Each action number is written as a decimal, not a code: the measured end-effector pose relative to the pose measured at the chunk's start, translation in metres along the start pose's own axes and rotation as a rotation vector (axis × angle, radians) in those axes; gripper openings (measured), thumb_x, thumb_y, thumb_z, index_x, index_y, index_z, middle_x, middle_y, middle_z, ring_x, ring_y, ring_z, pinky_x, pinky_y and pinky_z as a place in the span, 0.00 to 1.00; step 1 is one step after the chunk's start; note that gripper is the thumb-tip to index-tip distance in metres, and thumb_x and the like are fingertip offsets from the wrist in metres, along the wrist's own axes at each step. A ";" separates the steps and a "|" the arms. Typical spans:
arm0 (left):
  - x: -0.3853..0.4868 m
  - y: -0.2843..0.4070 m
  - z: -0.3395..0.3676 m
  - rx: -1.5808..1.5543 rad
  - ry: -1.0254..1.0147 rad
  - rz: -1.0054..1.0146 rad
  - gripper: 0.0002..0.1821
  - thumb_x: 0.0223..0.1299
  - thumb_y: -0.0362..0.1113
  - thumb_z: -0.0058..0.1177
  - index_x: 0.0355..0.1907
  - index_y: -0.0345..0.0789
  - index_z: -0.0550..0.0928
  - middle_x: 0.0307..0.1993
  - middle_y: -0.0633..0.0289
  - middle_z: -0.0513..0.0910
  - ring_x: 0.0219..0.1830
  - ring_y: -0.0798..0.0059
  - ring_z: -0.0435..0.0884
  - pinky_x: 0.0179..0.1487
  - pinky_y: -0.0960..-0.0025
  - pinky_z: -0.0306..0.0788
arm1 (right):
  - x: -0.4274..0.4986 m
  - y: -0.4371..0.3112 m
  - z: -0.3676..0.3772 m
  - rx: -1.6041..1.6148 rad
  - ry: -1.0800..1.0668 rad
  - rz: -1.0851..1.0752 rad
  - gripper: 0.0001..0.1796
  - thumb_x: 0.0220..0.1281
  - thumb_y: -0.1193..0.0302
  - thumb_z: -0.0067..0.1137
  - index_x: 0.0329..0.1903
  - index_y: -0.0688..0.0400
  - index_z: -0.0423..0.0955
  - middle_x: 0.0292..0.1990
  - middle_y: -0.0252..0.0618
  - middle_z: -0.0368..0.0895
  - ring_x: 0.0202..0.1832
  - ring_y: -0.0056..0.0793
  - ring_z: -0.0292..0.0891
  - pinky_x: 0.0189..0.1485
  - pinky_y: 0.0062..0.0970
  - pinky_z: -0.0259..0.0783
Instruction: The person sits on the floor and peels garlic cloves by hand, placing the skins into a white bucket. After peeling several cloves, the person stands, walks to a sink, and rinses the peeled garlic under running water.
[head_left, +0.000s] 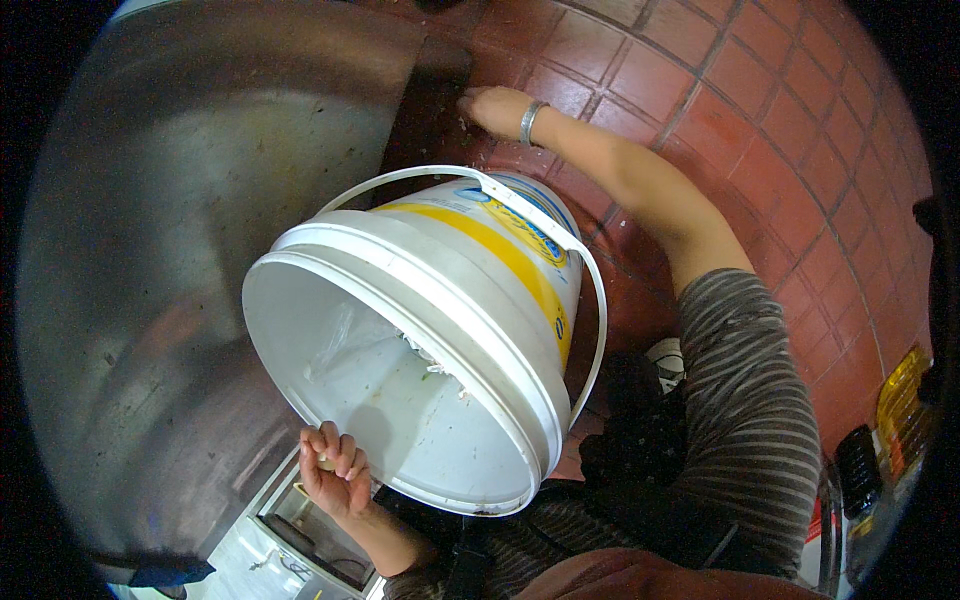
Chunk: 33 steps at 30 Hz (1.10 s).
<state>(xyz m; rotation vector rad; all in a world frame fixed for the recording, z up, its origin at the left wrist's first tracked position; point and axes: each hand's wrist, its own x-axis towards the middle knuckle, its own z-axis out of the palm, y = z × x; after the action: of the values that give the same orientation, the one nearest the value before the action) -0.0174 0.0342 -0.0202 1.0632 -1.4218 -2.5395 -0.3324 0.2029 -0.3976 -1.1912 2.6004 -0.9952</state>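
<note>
A large white plastic bucket (450, 270) with a yellow band, blue printing and a white handle (517, 202) leans over in the middle, its open mouth towards me. Inside lie clear plastic film (334, 349) and whitish scraps (431, 364). My left hand (334, 469) is at the lower rim, its fingers curled around a small pale object (325, 462); whether it also grips the rim is unclear. Beyond the bucket, my right hand (499, 111), with a silver bracelet at the wrist, reaches low over the red tiles. Its fingertips are dark and blurred, so any hold is hidden.
A broad metal surface (225, 187) with dark specks fills the left side. Red floor tiles (750, 135) extend at the right, with small bits of litter near the bucket. Yellow (900, 405) and black objects stand at the far right. A shoe (666, 364) shows below my right arm.
</note>
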 end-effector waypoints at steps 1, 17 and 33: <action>0.000 0.000 0.000 -0.001 0.003 -0.001 0.10 0.68 0.39 0.36 0.31 0.36 0.64 0.25 0.66 0.62 0.19 0.83 0.59 0.20 0.81 0.61 | 0.006 0.002 0.001 0.026 -0.034 0.006 0.14 0.57 0.73 0.42 0.44 0.62 0.72 0.41 0.51 0.76 0.45 0.47 0.74 0.46 0.40 0.71; -0.002 0.000 -0.004 -0.004 0.039 0.018 0.10 0.68 0.39 0.37 0.31 0.36 0.64 0.25 0.66 0.62 0.18 0.83 0.58 0.20 0.82 0.57 | 0.027 -0.029 0.031 0.017 -0.278 -0.218 0.14 0.58 0.70 0.43 0.41 0.61 0.74 0.41 0.50 0.77 0.44 0.47 0.75 0.45 0.40 0.72; 0.000 -0.001 0.001 0.018 0.038 0.020 0.10 0.67 0.39 0.39 0.31 0.36 0.65 0.25 0.66 0.62 0.19 0.83 0.59 0.19 0.83 0.58 | 0.009 -0.035 0.007 -0.060 -0.386 -0.276 0.11 0.51 0.69 0.49 0.31 0.59 0.80 0.35 0.51 0.81 0.40 0.48 0.78 0.43 0.42 0.74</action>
<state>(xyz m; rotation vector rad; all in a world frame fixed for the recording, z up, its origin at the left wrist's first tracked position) -0.0171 0.0354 -0.0207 1.0886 -1.4412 -2.4832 -0.3134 0.1764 -0.3804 -1.6065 2.2201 -0.6445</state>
